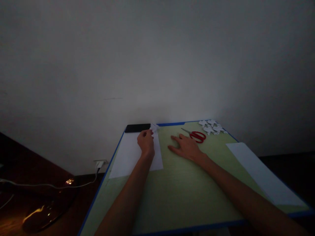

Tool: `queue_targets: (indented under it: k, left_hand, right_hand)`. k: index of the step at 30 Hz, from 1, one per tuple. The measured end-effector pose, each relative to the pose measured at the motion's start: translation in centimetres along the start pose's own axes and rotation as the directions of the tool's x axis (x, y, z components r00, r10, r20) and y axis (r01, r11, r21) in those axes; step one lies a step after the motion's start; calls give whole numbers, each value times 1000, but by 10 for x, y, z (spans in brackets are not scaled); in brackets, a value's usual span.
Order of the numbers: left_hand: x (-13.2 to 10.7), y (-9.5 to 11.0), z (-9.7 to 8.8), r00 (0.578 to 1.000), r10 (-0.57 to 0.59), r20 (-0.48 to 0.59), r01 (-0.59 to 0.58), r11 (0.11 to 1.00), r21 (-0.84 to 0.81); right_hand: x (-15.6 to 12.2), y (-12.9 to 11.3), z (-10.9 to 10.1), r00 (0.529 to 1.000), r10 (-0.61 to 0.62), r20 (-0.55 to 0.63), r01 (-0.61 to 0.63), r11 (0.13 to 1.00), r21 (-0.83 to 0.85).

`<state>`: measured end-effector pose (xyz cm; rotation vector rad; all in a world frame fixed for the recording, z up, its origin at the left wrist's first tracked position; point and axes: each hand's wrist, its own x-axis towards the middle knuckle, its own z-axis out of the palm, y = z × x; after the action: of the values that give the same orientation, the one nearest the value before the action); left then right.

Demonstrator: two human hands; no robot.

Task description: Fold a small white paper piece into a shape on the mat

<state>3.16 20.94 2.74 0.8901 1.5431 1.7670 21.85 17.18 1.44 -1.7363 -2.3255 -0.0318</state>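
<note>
folded paper piece (154,127) | white, small | far table edge, beside black phone (137,128)

Both arms reach forward; the left hand (146,143) has its fingers curled and pinched, the right hand (186,147) lies flat, fingers spread.

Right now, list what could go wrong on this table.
The folded piece in the left hand sits at the table's far edge and might slip off. The right hand lies flat beside the scissors and could bump them. Dim light may hide the blades.
</note>
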Motion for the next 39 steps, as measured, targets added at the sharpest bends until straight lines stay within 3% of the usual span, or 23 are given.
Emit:
queue_targets:
  k: [5,16,21,26,30,35,39]
  left_hand:
    - [3,-1,-2,995,35,-96,-33,999,22]
    - [3,5,-2,993,52,-106,-52,999,4]
    - [9,3,-6,987,81,-137,-77,996,39]
    - [14,1,-11,984,103,-148,-91,993,81]
    - [16,-2,-12,983,111,-149,-98,991,93]
    - [15,-1,-9,983,138,-121,-128,988,83]
    - [11,3,-7,985,146,-97,-138,987,76]
  right_hand:
    - [-1,0,2,1000,9,-23,-9,1000,5]
    - [3,-1,3,999,-16,-35,19,996,86]
    - [49,-35,6,995,-49,-85,67,972,224]
    - [108,-71,13,990,-20,-139,47,980,194]
    - [126,-79,23,990,-1,-138,25,985,173]
    - [108,-75,24,987,2,-159,21,989,145]
    - [55,-45,16,986,19,-165,5,990,140]
